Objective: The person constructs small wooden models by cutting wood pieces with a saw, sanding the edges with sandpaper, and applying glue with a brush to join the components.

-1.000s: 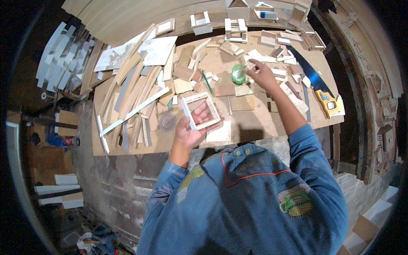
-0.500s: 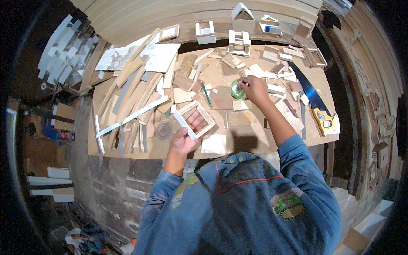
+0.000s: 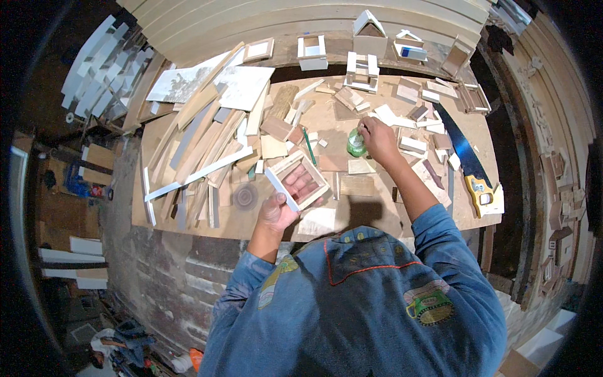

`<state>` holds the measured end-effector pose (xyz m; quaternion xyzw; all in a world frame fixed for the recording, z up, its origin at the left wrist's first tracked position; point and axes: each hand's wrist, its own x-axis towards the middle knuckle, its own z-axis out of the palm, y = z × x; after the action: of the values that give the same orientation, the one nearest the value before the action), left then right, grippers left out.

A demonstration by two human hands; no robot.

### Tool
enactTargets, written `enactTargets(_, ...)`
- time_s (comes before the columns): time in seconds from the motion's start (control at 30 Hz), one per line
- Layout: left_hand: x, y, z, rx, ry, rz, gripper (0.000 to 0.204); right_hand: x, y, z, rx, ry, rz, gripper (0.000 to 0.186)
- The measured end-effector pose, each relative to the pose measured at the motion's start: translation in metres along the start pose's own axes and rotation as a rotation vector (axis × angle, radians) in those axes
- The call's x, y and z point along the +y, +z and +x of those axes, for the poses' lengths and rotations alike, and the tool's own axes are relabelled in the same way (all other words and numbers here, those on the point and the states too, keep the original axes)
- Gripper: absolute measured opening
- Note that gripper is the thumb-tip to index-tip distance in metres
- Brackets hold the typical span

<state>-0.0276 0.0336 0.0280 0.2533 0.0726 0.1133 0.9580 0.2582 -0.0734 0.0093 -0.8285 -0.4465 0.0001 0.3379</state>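
Note:
My left hand (image 3: 276,215) grips a small rectangular wooden frame (image 3: 282,190), tilted above the near part of the workbench. One outer side of the frame is white, and my fingers show through its opening. Farther to the right, my right hand (image 3: 379,139) is closed in a pinch at the top of a small green translucent container (image 3: 355,147). Whatever the pinched fingers hold, if anything, is hidden. A green pencil (image 3: 309,147) lies between the frame and the container, among small wood blocks.
Long wood strips (image 3: 188,147) pile up on the bench's left. A handsaw (image 3: 465,154) with a yellow handle lies along the right side. Small wooden house models (image 3: 369,39) and boxes (image 3: 312,53) stand along the back. A round clear lid-like disc (image 3: 245,196) sits near my left hand.
The view has shifted slightly, moving the whole scene a little right and down. My right hand stays at the green container, its fingers turned somewhat more downward. My left hand keeps the frame.

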Motion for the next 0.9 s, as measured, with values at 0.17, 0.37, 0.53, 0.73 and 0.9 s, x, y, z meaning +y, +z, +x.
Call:
enactTargets(0.17,-0.002,0.003,0.002,0.022,0.023,-0.015,0.106,-0.003,-0.010,0.003,0.151,0.031,0.190,0.017)
enactTargets(0.37,-0.002,0.015,0.001,0.038,0.076,-0.003,0.104,-0.055,-0.059,-0.015,0.192,0.126,0.942,0.016)
enactTargets(0.53,-0.006,0.032,0.009,-0.038,0.084,0.082,0.115,-0.102,-0.076,-0.039,-0.011,0.051,1.264,0.019)
enactTargets(0.73,-0.006,0.053,0.001,-0.082,0.010,-0.016,0.114,-0.115,-0.074,-0.046,-0.101,0.012,1.223,0.020)
enactTargets(0.9,-0.001,0.066,-0.005,-0.095,-0.011,-0.008,0.117,-0.109,-0.075,-0.051,-0.147,-0.009,1.143,0.018)
